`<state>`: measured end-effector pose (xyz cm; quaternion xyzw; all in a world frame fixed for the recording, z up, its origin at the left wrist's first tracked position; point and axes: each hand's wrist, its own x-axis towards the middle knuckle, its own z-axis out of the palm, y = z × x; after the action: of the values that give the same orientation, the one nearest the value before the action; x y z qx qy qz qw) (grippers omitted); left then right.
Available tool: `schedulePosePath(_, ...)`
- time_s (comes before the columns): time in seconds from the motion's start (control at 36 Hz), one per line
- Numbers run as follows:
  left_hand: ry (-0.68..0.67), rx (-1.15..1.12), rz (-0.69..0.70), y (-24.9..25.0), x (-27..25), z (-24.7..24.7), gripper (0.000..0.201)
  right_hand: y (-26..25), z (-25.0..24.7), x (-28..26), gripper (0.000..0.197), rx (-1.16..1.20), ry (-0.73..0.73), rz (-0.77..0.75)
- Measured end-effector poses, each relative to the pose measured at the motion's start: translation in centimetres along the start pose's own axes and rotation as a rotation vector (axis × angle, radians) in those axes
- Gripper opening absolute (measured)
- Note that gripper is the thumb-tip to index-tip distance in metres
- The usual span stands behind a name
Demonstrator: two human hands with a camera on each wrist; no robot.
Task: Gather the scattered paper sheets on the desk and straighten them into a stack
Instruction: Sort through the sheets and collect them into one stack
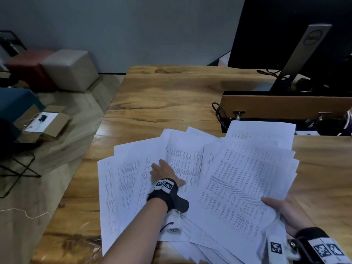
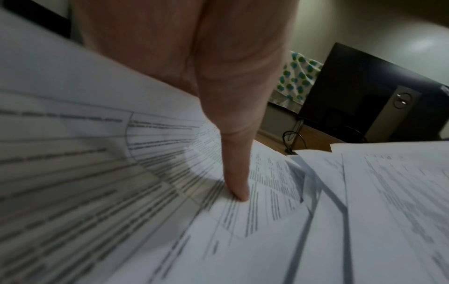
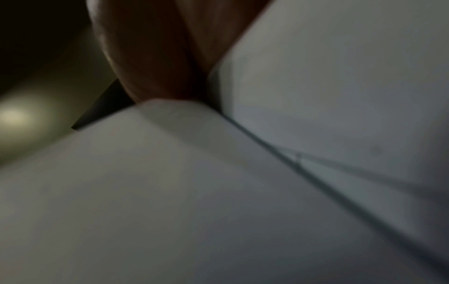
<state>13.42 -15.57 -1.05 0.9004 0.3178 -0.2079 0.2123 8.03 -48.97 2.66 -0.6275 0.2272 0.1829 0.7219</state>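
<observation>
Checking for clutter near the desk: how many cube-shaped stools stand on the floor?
2, side by side left of the desk: beige stool and red stool to its left. Others may be out of view.

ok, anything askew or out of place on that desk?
Yes: the paper sheets are fanned at mixed angles, not squared. Near edges overhang the desk front. The top right sheet juts over the black tray behind. The left hand presses flat on the middle; the right hand grips the right bundle's edge.

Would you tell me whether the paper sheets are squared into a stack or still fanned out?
Fanned out: the paper sheets overlap at differing angles on the desk, corners splayed.
</observation>
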Motion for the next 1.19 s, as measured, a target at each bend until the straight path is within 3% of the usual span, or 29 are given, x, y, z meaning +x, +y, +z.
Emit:
schedulePosePath(0.14,-0.055,-0.005,-0.032,0.0,0.2,-0.4,0.1,0.4,0.3,0.3,0.041,-0.004,0.017,0.002)
schedulePosePath(0.28,0.019,0.068,-0.03,0.6,-0.3,-0.4,0.066,0.7,0.3,0.5,0.041,0.004,0.014,0.015)
schedulePosePath(0.33,0.028,0.079,-0.007,1.1,-0.4,-0.1,0.065,0.8,0.3,0.5,0.041,0.006,0.011,0.017)
schedulePosePath(0.44,0.022,0.072,0.018,1.8,-0.2,0.5,0.084,0.8,0.4,0.4,0.042,0.009,0.01,0.012)
schedulePosePath(0.64,-0.006,0.049,0.005,2.2,-0.3,0.6,0.069,1.2,0.3,0.6,0.039,0.027,0.019,0.036)
schedulePosePath(0.69,-0.031,-0.02,0.0,2.4,-0.3,0.6,0.057,1.1,0.4,0.5,0.039,0.024,0.011,0.034)
schedulePosePath(0.75,-0.074,-0.096,0.001,2.3,-0.3,0.3,0.026,0.9,0.5,0.4,0.038,0.02,0.004,0.03)
schedulePosePath(0.78,-0.095,-0.131,0.011,2.2,-0.3,0.2,0.027,0.9,0.6,0.3,0.037,0.017,0.003,0.028)
schedulePosePath(0.83,-0.11,-0.205,0.05,1.7,-0.4,-0.2,0.032,0.8,0.6,0.3,0.038,0.017,0.003,0.022)
schedulePosePath(0.94,-0.098,-0.296,0.148,0.5,-1.1,-2.2,0.008,0.3,0.9,-0.3,0.034,0.016,-0.013,0.02)
schedulePosePath(1.19,0.175,-0.345,0.453,-4.4,-2.9,-12.2,0.01,0.2,1.7,0.2,0.032,0.003,-0.043,0.05)
